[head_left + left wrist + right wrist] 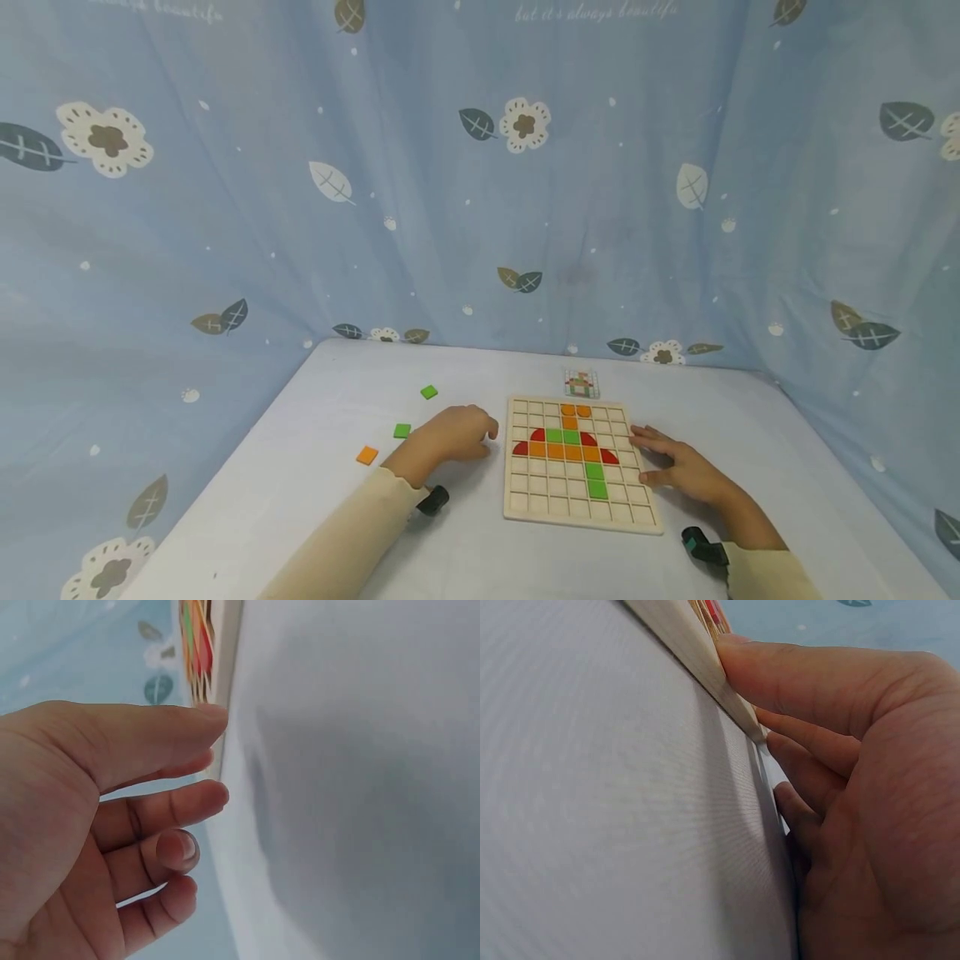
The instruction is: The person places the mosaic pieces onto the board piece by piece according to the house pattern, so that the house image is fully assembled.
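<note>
A square wooden grid board [585, 525] lies on the table, with coloured pieces set in some of its cells. Among them are orange discs [568, 410], orange squares [555, 451], green squares [597, 489] and rounded red pieces [609, 457]. My left hand [459, 432] hovers left of the board, fingers loosely bent; the left wrist view shows nothing between thumb and fingers. At the board's right side, my right hand [682, 471] touches the edge with thumb and extended fingers, seen in the right wrist view along the wooden rim [697, 667].
Loose on the white table [450, 542], left of the board, are a green square [429, 392], another green tile [402, 431] and an orange tile [367, 455]. Behind the board sits a small pattern card [582, 383]. A blue patterned curtain [420, 217] hangs behind the table.
</note>
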The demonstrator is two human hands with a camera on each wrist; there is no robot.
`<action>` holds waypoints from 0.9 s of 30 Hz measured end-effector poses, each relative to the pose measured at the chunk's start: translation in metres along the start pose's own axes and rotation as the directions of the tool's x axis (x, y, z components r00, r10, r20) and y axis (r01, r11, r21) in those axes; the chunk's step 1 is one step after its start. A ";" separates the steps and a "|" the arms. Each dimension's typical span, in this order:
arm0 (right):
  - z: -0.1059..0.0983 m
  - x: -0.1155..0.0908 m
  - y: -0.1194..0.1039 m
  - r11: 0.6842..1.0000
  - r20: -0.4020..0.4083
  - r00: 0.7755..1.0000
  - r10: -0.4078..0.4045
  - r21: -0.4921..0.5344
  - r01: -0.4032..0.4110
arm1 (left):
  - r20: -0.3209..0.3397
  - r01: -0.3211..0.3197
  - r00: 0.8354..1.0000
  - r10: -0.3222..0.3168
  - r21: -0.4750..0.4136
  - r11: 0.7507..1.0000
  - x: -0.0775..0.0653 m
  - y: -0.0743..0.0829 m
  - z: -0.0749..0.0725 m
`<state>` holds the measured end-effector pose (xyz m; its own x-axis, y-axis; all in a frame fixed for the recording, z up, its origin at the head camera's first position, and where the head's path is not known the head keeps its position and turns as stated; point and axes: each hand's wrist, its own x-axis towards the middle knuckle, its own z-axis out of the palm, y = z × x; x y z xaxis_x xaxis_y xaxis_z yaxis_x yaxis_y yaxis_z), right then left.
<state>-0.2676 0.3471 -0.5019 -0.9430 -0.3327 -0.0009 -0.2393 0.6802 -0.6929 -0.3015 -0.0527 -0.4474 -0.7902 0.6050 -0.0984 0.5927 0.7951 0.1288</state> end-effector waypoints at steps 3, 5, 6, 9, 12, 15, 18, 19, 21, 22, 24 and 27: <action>0.000 0.000 -0.001 1.000 0.000 1.000 0.000 -0.013 0.000 | -0.017 -0.004 1.000 0.004 0.009 1.000 -0.006 -0.015 -0.002; 0.000 0.000 -0.002 1.000 0.001 1.000 -0.005 -0.021 0.005 | -0.022 -0.008 1.000 0.008 0.014 1.000 -0.010 -0.024 -0.004; 0.000 0.000 -0.002 1.000 0.001 1.000 -0.006 -0.022 0.007 | -0.025 -0.011 1.000 0.011 0.014 1.000 -0.012 -0.028 -0.005; -0.001 -0.001 -0.003 1.000 0.003 1.000 -0.008 -0.025 0.008 | -0.029 0.008 1.000 -0.008 -0.002 1.000 -0.014 -0.040 -0.006; -0.001 -0.001 -0.002 1.000 0.005 1.000 -0.006 -0.028 0.006 | -0.028 0.041 0.999 -0.041 -0.016 0.999 -0.015 -0.049 -0.007; 0.000 -0.001 0.001 1.000 0.004 1.000 -0.005 -0.018 0.005 | -0.034 0.057 0.998 -0.059 -0.044 0.997 -0.015 -0.055 -0.006; -0.001 0.000 0.004 1.000 0.004 1.000 -0.013 -0.007 0.013 | -0.040 0.068 0.997 -0.071 -0.064 0.996 -0.015 -0.062 -0.006; -0.001 0.000 0.005 1.000 0.003 1.000 -0.013 -0.004 0.013 | -0.043 0.073 0.996 -0.076 -0.070 0.995 -0.015 -0.064 -0.006; -0.001 0.000 0.006 1.000 0.003 1.000 -0.023 -0.007 0.023 | -0.052 0.082 0.995 -0.087 -0.077 0.994 -0.014 -0.070 -0.007; 0.000 0.001 0.006 1.000 0.001 1.000 -0.023 -0.008 0.023 | -0.060 0.088 0.994 -0.092 -0.076 0.993 -0.014 -0.073 -0.007; 0.000 0.001 0.006 1.000 -0.002 1.000 -0.025 -0.011 0.025 | -0.073 0.099 0.992 -0.105 -0.088 0.991 -0.014 -0.079 -0.008; 0.001 0.001 0.005 1.000 0.005 1.000 -0.026 -0.006 0.026 | -0.084 0.120 0.988 -0.128 -0.092 0.988 -0.013 -0.088 -0.009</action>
<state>-0.2698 0.3492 -0.5063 -0.9355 -0.3530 0.0135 -0.2648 0.6753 -0.6884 -0.3443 -0.1310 -0.4484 -0.8699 0.4923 -0.0313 0.4763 0.8548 0.2062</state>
